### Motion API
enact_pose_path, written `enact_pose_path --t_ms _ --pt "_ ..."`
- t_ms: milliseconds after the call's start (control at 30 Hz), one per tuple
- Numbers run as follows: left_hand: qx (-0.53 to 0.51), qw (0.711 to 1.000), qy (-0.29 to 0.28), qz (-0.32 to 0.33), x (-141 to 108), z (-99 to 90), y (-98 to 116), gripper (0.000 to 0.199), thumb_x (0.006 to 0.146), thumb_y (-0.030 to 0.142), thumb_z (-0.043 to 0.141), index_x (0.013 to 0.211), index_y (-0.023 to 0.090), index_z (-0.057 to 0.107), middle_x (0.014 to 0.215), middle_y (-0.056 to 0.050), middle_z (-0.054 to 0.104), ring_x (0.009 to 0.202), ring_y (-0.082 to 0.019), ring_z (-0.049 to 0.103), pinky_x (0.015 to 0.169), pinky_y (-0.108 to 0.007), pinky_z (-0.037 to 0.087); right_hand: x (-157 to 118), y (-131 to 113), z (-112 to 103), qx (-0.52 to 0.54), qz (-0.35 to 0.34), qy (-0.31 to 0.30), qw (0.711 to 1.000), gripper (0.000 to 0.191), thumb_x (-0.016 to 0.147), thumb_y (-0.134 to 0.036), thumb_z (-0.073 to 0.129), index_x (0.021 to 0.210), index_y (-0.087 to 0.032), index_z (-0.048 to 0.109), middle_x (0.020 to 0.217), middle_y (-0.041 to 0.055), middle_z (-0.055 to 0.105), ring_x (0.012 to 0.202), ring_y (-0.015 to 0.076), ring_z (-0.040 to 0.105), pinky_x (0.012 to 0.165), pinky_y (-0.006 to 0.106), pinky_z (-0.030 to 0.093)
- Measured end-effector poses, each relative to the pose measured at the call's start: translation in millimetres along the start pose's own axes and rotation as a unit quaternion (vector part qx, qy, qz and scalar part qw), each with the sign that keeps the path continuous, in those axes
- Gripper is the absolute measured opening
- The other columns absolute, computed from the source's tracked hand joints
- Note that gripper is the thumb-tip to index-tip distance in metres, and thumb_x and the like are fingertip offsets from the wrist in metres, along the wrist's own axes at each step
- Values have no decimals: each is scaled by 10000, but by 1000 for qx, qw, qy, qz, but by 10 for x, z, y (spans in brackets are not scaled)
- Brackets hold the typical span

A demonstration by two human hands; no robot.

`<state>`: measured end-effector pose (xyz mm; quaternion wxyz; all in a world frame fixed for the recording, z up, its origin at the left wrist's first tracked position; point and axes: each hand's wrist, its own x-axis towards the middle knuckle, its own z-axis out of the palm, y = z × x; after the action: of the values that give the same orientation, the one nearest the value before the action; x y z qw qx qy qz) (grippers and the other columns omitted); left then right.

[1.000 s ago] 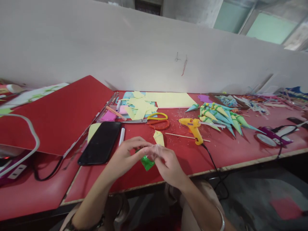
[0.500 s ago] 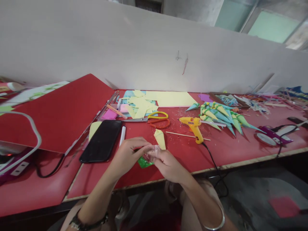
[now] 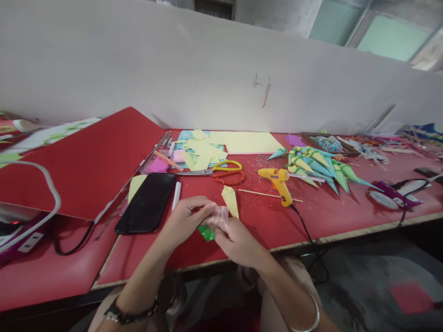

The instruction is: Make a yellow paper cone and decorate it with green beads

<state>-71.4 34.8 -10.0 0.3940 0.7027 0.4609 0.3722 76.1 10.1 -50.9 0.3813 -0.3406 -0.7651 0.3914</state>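
Between my two hands is a small clear plastic bag (image 3: 218,216) with shiny green pieces (image 3: 206,233) in its lower part. My left hand (image 3: 190,216) pinches the bag's upper left edge between thumb and fingers. On the other side, my right hand (image 3: 238,240) is closed on the bag's right edge. Just beyond the bag lies a rolled pale-yellow paper cone (image 3: 230,200). A white pen (image 3: 176,195) and a black phone (image 3: 146,204) lie to the left of my left hand. What my curled fingers cover underneath is hidden.
Scissors (image 3: 221,171) with yellow and red handles lie behind the cone. A thin stick (image 3: 259,192) and a yellow glue gun (image 3: 278,183) with its cord lie at right, near a pile of blue and yellow paper cones (image 3: 316,166). Paper scraps (image 3: 200,150) lie at the back.
My hands have drawn slightly apart at the top of the bag, so more of the clear plastic shows. The green pieces have shifted a little. Everything else lies unchanged.
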Motion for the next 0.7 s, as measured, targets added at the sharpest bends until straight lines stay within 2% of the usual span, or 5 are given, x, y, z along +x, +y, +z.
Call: enact_pose_path --t_ms 167,367,533,633,700 --pt "-91 993 54 -58 5 -80 -35 428 781 515 459 663 141 628 659 -39 630 614 -143 553 590 -234 459 13 -40 6 65 4 66 996 399 808 -106 382 1139 -231 567 774 8 614 743 145 570 733 253 472" --pt "-30 999 8 -30 -16 -90 -30 362 788 420 477 583 140 582 571 2 579 578 -128 515 576 -220 428 -6 -24 -34 101 28 77 992 451 801 -97 351 1207 -196 521 592 -39 471 521 89 425 544 193 411" --pt "7 999 -33 -2 -24 -45 7 323 805 359 443 604 147 580 611 2 604 605 -132 526 600 -211 421 -20 -28 -38 112 43 70 990 518 785 -89 357 1283 -202 441 617 -42 482 544 86 433 561 195 417" --pt "14 1000 -7 -3 -35 -20 -1 322 824 371 410 648 154 571 630 0 600 626 -142 529 597 -215 423 -13 -68 -46 99 35 65 992 510 787 -117 389 1284 -219 445 644 -34 516 558 95 460 603 218 452" --pt "10 1000 16 4 -43 9 -14 334 849 377 370 705 155 573 692 -11 617 673 -152 544 631 -223 432 -8 -94 -51 87 15 71 994 495 788 -137 418 1270 -238 464 755 -9 580 645 112 530 699 251 479"
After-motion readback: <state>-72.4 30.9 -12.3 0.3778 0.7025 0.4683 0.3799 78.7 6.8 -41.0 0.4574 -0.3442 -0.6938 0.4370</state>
